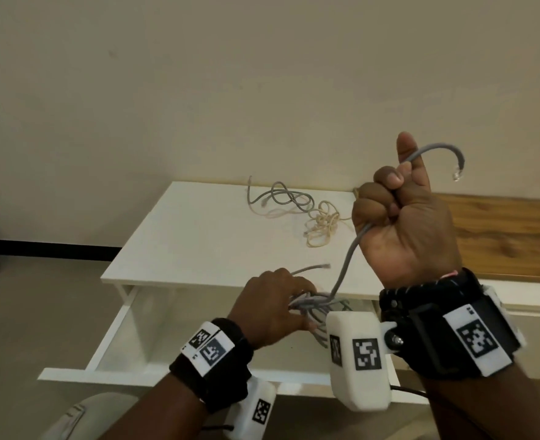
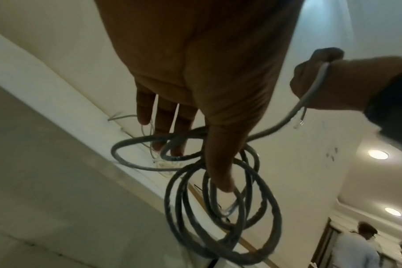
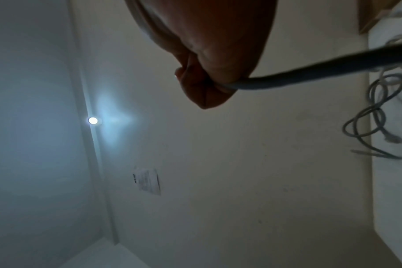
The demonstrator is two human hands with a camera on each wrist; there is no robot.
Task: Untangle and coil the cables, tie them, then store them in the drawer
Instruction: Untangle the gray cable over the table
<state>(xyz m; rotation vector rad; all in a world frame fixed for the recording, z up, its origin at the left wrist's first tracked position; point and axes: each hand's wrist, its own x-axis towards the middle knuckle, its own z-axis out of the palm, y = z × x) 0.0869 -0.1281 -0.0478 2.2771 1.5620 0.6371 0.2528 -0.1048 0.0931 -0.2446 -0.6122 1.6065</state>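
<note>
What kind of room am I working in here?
Probably an office or other indoor workroom, though that is not certain: a plain wall with a posted paper notice, recessed ceiling lights, and a white table with an open drawer against the wall.

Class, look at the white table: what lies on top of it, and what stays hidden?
On the white table, near the wall, lie a loose grey cable and a tangled cream cord, overlapping. The right hand covers the table's far right corner.
</note>
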